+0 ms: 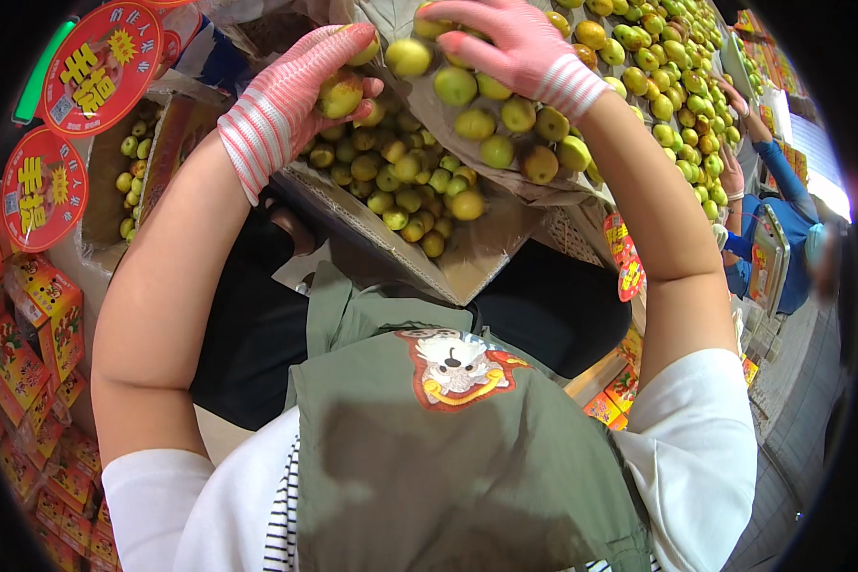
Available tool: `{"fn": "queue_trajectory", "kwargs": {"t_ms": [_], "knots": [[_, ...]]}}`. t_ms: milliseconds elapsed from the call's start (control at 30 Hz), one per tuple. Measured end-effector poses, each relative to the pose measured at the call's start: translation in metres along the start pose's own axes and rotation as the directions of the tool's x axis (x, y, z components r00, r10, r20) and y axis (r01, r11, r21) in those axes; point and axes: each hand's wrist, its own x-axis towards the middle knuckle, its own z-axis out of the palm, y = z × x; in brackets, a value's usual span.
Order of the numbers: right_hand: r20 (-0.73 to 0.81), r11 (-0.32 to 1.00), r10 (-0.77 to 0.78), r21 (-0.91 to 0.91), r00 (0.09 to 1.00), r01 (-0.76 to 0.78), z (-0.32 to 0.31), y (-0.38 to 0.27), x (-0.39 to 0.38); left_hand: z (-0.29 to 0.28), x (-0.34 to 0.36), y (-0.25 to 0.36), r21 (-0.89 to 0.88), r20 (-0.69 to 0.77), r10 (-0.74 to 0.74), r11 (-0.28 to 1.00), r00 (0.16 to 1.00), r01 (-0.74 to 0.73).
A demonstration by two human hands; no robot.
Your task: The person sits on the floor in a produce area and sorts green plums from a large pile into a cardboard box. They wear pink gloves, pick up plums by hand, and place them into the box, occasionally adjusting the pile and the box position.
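Observation:
My left hand (291, 100), in a pink glove with a white striped cuff, is curled round a reddish-green jujube (341, 93); a second fruit shows partly by its fingertips. Below it a cardboard box (477, 262) holds a heap of green and brownish jujubes (405, 176). My right hand (515, 43), in a matching glove, reaches over loose jujubes (456, 86) on a pale cloth (567, 186). Its fingers are stretched and apart, touching the fruit, with one jujube partly under the fingertips.
A large pile of jujubes (677, 86) spreads across the far right. Another carton of fruit (135, 176) stands at the left, near round red signs (102, 67). Stacked red-and-orange boxes (14, 353) line the left edge. A person in blue (782, 219) works at the right.

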Motion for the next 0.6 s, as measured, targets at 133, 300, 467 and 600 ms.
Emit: {"fn": "queue_trajectory", "kwargs": {"t_ms": [133, 300, 467, 600], "knots": [[-0.237, 0.970, 0.228, 0.144, 0.944, -0.198, -0.036, 0.057, -0.027, 0.001, -0.008, -0.008, -0.011, -0.007, -0.018, 1.000, 1.000, 0.018], [-0.115, 0.579, 0.801, -0.106, 0.588, -0.809, -0.038, 0.151, -0.075, 0.003, -0.015, -0.015, 0.014, -0.058, -0.037, 0.999, 0.998, 0.038], [-0.033, 0.818, 0.574, 0.070, 0.818, -0.571, -0.021, 0.094, -0.047, 0.013, -0.024, -0.023, 0.011, -0.078, -0.063, 0.998, 0.995, 0.064], [0.014, 0.845, 0.534, -0.043, 0.846, -0.533, -0.008, 0.058, -0.031, 0.019, -0.025, -0.028, -0.020, -0.144, -0.061, 0.998, 0.988, 0.059]]}}
